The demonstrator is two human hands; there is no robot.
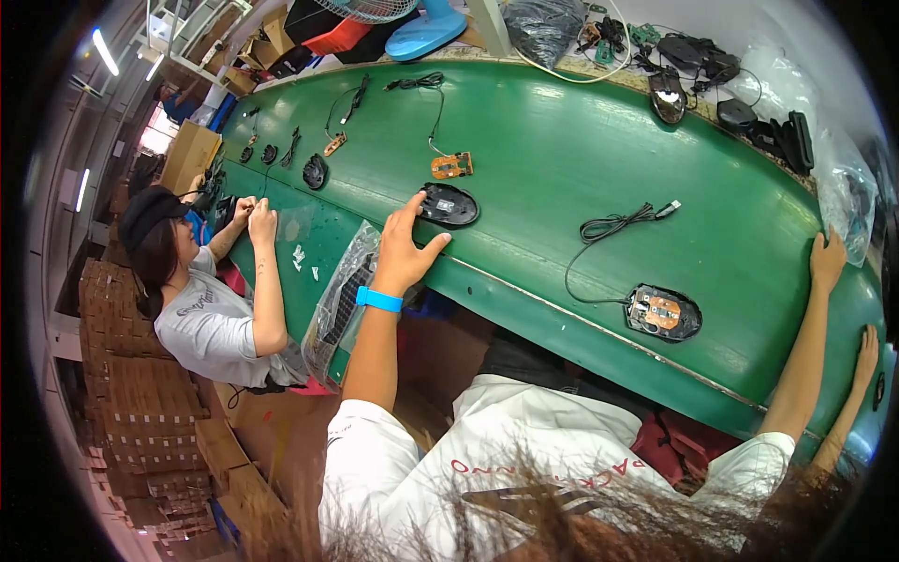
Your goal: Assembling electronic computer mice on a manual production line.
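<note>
Left grip (403, 255) at mouse shell (451, 206).
Spread wide, it meets the shell's left end, long axis roughly left-to-right; distant right grip (827, 264): closure unclear.

Left hand (405, 251) at black mouse shell (450, 205)
Circuit board (452, 166) just beyond the shell; far right of it, right hand (826, 259) at clear bag (847, 201).

A long green table (552, 122) spans the picture from the upper left to the right edge. A pale wall (763, 28) shows at the upper right. At the upper left, a tube light (105, 52) glows above a bright patch (157, 133). Stacks of cardboard boxes (150, 403) line the lower left, beside a brownish floor (307, 426).
</note>
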